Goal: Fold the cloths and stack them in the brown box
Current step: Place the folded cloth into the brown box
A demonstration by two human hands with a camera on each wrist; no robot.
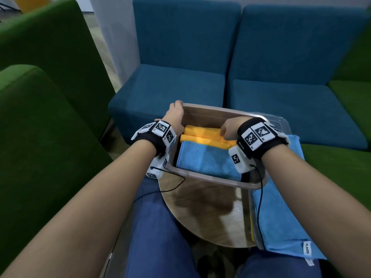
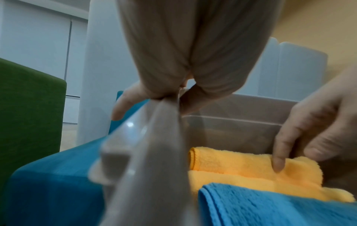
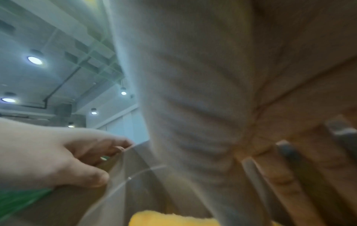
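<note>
Hands working at the brown box (image 1: 218,180) w/ folded cloths inside.

Head view: left hand (image 1: 176,112) is gripping the box's far-left rim, fingers curled over the edge; right hand (image 1: 230,127) is reaching into the box, fingers bent down onto the top orange cloth (image 1: 202,131). A 2nd orange cloth (image 1: 210,141) and a folded blue cloth (image 1: 206,159) are lying nearer in the box. Another blue cloth (image 1: 281,207) is lying right of the box; its white tag lettering is too small to read. Left wrist view: thumb inside, fingers (image 2: 123,105) outside, clamped on the rim. Right wrist view: blurred; can't tell finger state.
</note>
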